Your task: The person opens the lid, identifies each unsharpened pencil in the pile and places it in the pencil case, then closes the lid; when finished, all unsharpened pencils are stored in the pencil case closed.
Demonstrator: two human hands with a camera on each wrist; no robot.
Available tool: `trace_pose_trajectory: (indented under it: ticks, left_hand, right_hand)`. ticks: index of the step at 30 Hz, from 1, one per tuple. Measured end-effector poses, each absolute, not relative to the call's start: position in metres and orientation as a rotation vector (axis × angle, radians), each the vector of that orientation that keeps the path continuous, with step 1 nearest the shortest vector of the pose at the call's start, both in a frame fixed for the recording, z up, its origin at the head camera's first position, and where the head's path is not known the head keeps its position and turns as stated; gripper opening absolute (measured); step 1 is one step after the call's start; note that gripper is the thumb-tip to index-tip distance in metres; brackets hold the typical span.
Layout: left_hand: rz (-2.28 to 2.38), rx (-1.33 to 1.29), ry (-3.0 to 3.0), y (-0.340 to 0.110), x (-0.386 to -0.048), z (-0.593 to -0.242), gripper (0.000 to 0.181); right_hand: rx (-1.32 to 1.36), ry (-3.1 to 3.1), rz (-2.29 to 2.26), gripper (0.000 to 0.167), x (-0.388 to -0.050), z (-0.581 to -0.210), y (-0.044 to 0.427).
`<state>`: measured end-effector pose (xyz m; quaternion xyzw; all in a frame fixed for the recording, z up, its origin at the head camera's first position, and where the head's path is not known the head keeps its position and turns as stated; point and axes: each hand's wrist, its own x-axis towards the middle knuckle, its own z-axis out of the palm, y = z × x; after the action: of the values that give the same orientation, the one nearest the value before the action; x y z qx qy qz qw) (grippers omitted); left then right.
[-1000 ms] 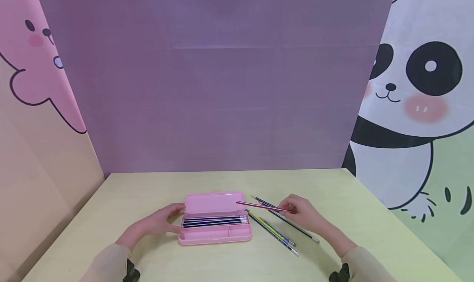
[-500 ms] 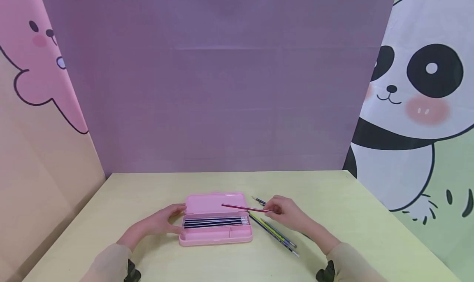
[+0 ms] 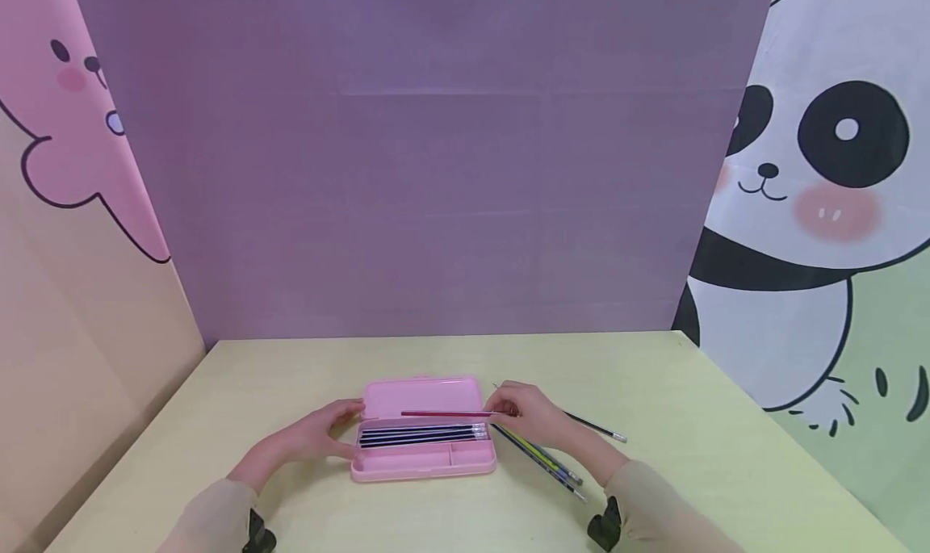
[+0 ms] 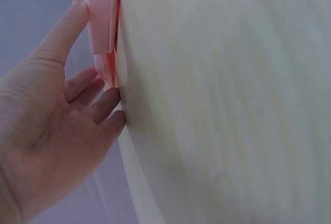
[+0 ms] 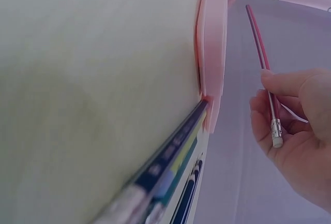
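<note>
A pink pencil case [image 3: 472,458] lies with its lid [image 3: 421,393] folded back on the table. Several dark pencils [image 3: 421,435] with white erasers lie in its rear compartment. At the case's left end, my left hand [image 3: 317,433] touches it, thumb at the tray and fingers by the lid; the left wrist view shows the thumb extended along the pink edge. My right hand [image 3: 530,414] pinches a red pencil [image 3: 443,413] near its eraser end. This pencil is held level above the case, its far end pointing left. In the right wrist view its white eraser [image 5: 277,142] shows below the fingers.
Right of the case, several loose pencils [image 3: 541,458], dark and yellow-green, lie slanting on the table [image 3: 291,367]. Another dark pencil [image 3: 599,428] lies partly hidden behind the right hand. A purple sheet [image 3: 436,173] stands behind the table.
My right hand has moved left with the red pencil, from over the loose pencils to above the case. The pencil has turned more level. The left hand stays at the case.
</note>
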<state>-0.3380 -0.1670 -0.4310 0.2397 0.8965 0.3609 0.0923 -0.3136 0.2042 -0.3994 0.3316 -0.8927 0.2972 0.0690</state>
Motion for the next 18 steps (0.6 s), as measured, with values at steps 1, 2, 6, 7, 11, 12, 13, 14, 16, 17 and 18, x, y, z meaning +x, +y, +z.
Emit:
trace_pose_trajectory:
  ticks: [1, 2, 6, 7, 11, 12, 13, 14, 16, 17, 18]
  left_hand:
    - [1.071, 0.714, 2.662, -0.167, -0.338, -0.431, 0.093]
    - [1.069, 0.718, 2.663, -0.167, -0.338, -0.431, 0.092]
    - [1.068, 0.724, 2.660, -0.167, -0.337, -0.430, 0.091]
    - [1.070, 0.723, 2.657, -0.167, -0.337, -0.430, 0.091]
    - [1.075, 0.724, 2.652, -0.167, -0.337, -0.429, 0.090]
    - [1.076, 0.724, 2.650, -0.167, -0.337, -0.429, 0.090]
    - [1.077, 0.725, 2.649, -0.167, -0.337, -0.429, 0.090]
    - [1.076, 0.726, 2.650, -0.167, -0.337, -0.429, 0.090]
    - [1.075, 0.729, 2.648, -0.167, -0.338, -0.429, 0.090]
    - [1.075, 0.729, 2.647, -0.167, -0.338, -0.429, 0.090]
    - [1.075, 0.725, 2.647, -0.167, -0.338, -0.429, 0.090]
  right_hand:
    - [1.002, -2.685, 0.884, 0.007, -0.315, -0.400, 0.202]
    - [1.008, -2.683, 0.881, 0.007, -0.316, -0.400, 0.200]
    - [1.028, -2.696, 0.866, 0.008, -0.322, -0.401, 0.193]
    - [1.038, -2.698, 0.869, 0.008, -0.323, -0.402, 0.191]
    - [1.048, -2.735, 0.879, 0.008, -0.326, -0.402, 0.183]
    - [1.044, -2.746, 0.879, 0.008, -0.327, -0.402, 0.181]
    - [1.038, -2.756, 0.883, 0.008, -0.327, -0.402, 0.179]
    - [1.030, -2.767, 0.883, 0.008, -0.328, -0.401, 0.176]
    - [1.032, -2.774, 0.873, 0.007, -0.330, -0.402, 0.171]
    - [1.036, -2.773, 0.860, 0.007, -0.331, -0.402, 0.169]
    - [1.041, -2.775, 0.844, 0.007, -0.333, -0.403, 0.166]
